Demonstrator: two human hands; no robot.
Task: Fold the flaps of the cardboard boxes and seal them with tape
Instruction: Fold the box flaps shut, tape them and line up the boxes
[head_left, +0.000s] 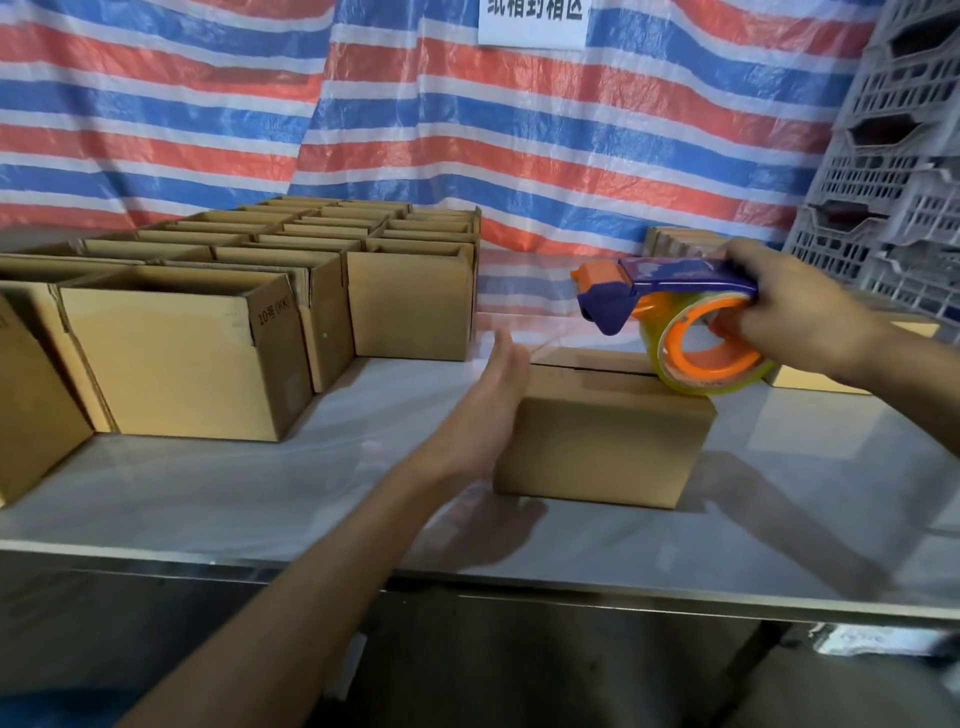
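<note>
Item: closed cardboard box (608, 436), sitting on the pale surface (260, 483) toward its front edge. Its flaps are lying folded down, and its long axis is running left to right across the view, with the flap seam (582, 370) running the same way. Tape dispenser (670, 296): resting its roll (711, 358) on the right end of the box top, cutter nose pointing left along that seam. Right grip (795, 312): curling round the dispenser's handle and roll, sitting directly over the box's right end, so nearer the seam's start. Left grip (491, 395): spread flat with fingers straight, standing edge-on at the box's left end; blur is leaving actual contact uncertain. Judged: the coming pull is likely heading leftward down the seam toward the bracing left grip. Whether tape is already lying on the seam cannot be told. Also present: open boxes (208, 332) standing in rows well to the left, and a striped tarp (467, 130) hanging behind.
</note>
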